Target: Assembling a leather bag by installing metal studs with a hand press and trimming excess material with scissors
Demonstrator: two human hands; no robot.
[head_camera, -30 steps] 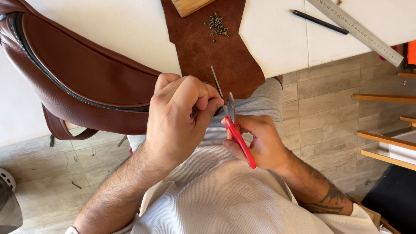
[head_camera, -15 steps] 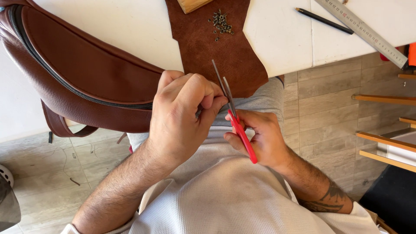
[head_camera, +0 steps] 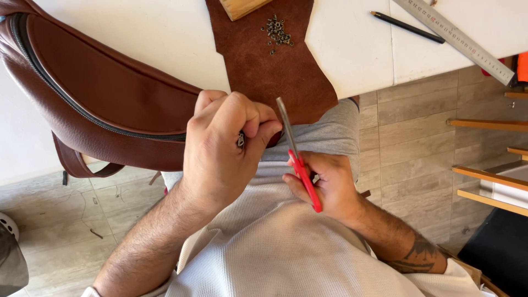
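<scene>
White tabletop (head_camera: 165, 38) ends above our lap; our left hand (head_camera: 220, 148) pinches the brown bag's (head_camera: 110, 99) zipper end, our right hand (head_camera: 324, 184) grips red-handled scissors (head_camera: 297, 159), blades toward twelve o'clock at the leather piece's (head_camera: 269, 71) overhanging edge

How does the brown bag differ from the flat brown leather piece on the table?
The bag is smooth, stitched and zipped, hanging over the table edge, gripped by the left hand. The leather piece is a matte, rough-edged sheet lying flat, carrying small metal rivets. Both are reddish-brown.

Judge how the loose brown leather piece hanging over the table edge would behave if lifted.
The leather piece would probably flop, since its end droops over the white table edge. The small metal rivets on it would likely slide off and scatter.
</scene>
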